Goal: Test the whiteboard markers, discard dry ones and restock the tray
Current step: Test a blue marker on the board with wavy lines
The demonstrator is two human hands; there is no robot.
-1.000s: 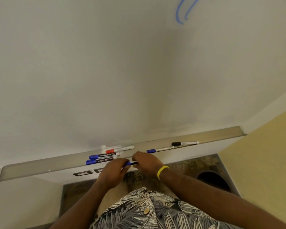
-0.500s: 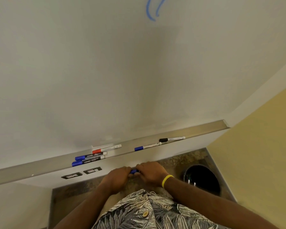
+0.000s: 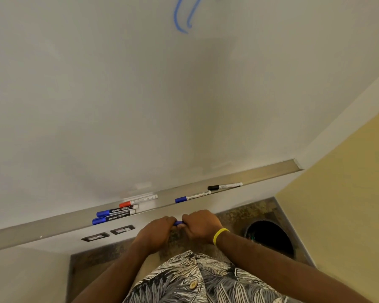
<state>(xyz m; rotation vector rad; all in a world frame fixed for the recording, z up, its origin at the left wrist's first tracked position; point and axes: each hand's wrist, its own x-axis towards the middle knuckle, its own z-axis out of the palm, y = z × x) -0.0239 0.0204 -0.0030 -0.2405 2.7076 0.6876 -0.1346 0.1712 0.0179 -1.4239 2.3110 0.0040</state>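
Left hand point(image 3: 155, 231) and right hand point(image 3: 200, 226) both grip one marker point(image 3: 178, 223), blue peeking between them. Probably capping it: push straight.

Both forearms angled in from the bottom edge, meeting at lower centre of the frame. Left hand point(image 3: 155, 231) and right hand point(image 3: 200, 226) sat knuckles up, almost touching, fingers curled round the blue marker point(image 3: 178, 223) between them.

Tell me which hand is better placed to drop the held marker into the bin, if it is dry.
Probably the right hand: it grips the marker, and the bin is on its side. The left hand would cross over.
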